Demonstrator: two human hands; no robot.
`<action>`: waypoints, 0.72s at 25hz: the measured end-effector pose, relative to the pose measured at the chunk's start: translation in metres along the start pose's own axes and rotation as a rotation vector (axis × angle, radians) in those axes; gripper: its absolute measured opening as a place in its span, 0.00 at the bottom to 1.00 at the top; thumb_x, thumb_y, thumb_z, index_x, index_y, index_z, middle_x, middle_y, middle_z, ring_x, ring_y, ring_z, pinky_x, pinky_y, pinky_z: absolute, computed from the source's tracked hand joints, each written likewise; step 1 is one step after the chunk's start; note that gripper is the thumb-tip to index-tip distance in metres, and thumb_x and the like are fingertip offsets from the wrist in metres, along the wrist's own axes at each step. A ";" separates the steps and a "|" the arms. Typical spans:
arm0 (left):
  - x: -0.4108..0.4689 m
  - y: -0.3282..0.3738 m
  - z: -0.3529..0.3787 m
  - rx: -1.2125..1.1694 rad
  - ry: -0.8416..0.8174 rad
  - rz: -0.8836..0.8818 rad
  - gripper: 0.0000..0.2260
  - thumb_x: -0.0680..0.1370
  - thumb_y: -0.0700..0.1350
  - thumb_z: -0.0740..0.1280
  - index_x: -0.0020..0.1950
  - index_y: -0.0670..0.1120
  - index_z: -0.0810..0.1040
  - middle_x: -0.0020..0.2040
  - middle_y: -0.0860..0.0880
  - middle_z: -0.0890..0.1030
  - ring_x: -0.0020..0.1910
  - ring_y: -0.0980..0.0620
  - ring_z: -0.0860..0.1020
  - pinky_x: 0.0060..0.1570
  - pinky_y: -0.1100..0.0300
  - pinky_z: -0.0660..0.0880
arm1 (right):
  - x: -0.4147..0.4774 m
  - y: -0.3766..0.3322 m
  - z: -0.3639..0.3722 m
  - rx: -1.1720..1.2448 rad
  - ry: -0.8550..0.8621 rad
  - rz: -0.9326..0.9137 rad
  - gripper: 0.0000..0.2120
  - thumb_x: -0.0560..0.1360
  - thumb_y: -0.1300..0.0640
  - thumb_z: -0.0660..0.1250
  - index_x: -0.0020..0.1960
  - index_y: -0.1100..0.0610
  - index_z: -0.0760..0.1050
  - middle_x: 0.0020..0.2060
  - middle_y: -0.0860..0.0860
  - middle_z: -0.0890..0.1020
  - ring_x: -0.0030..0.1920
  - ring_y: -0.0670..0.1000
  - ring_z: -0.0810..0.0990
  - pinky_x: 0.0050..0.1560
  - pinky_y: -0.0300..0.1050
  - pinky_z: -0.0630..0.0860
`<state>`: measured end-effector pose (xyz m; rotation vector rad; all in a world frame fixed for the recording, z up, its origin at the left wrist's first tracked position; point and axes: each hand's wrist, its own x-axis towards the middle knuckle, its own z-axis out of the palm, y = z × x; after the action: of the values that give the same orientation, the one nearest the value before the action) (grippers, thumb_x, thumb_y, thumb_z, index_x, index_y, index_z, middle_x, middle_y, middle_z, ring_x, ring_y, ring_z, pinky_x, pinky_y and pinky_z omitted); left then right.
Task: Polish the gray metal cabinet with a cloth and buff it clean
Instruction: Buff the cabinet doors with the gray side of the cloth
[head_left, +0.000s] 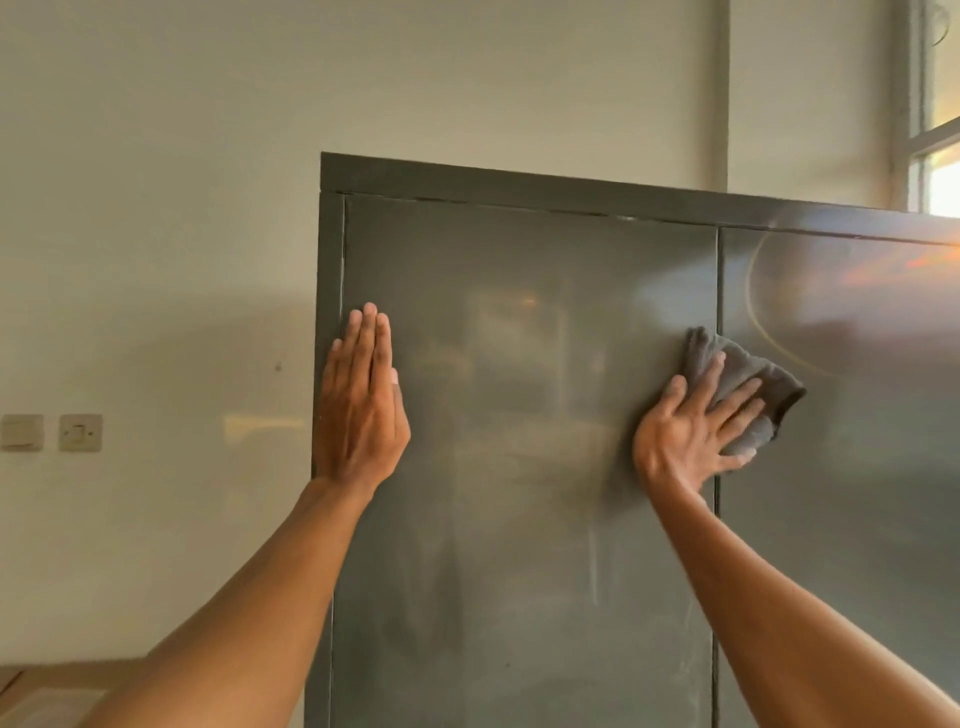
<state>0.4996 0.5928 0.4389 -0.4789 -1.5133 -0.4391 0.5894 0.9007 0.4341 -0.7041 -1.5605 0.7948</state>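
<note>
Gray metal fills the centre and right of the frame: one cabinet (519, 545) with two doors, a left door (519, 312) and a right door (841, 467), divided by one dark vertical seam (718, 291).

Both hands are on it. The left hand (361, 410) lies flat on the left door close to its left edge, fingers straight, pressed together and pointing up; it holds nothing. The right hand (691, 436) is spread wide at centre right, its fingers (737, 397) straight and fanned out, pressing one dark gray cloth (748, 379) flat against the metal. It does not curl round the cloth. The cloth sits bunched across the seam, lying mostly on the right door, with its folded end sticking out past the fingertips.

Sunlight glares off the right door's upper part. At lower left, two wall plates (21, 432) (80, 432) sit side by side on the pale wall (156, 156). One window (935, 156) shows at the upper right edge.
</note>
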 end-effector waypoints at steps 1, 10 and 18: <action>-0.009 -0.001 -0.001 -0.001 -0.003 -0.005 0.25 0.84 0.39 0.52 0.81 0.36 0.58 0.82 0.39 0.59 0.82 0.42 0.56 0.81 0.49 0.52 | -0.020 -0.012 0.010 -0.017 0.009 -0.059 0.27 0.84 0.40 0.45 0.82 0.38 0.44 0.83 0.52 0.42 0.82 0.56 0.40 0.75 0.74 0.43; -0.076 -0.011 -0.019 -0.025 -0.048 -0.023 0.26 0.82 0.37 0.53 0.81 0.34 0.56 0.82 0.36 0.58 0.82 0.40 0.55 0.80 0.45 0.55 | -0.163 -0.034 0.049 -0.230 -0.180 -1.253 0.25 0.85 0.41 0.53 0.81 0.39 0.57 0.82 0.51 0.53 0.82 0.53 0.48 0.75 0.70 0.51; -0.113 0.026 -0.015 0.000 -0.135 -0.099 0.25 0.85 0.41 0.52 0.82 0.35 0.56 0.82 0.38 0.57 0.82 0.41 0.54 0.81 0.45 0.53 | -0.050 0.106 -0.009 -0.090 -0.081 -0.018 0.28 0.85 0.40 0.46 0.82 0.40 0.41 0.82 0.52 0.39 0.82 0.54 0.38 0.75 0.73 0.47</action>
<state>0.5243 0.6039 0.3255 -0.4428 -1.6726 -0.4917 0.6051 0.9234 0.3204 -0.7294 -1.6817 0.7508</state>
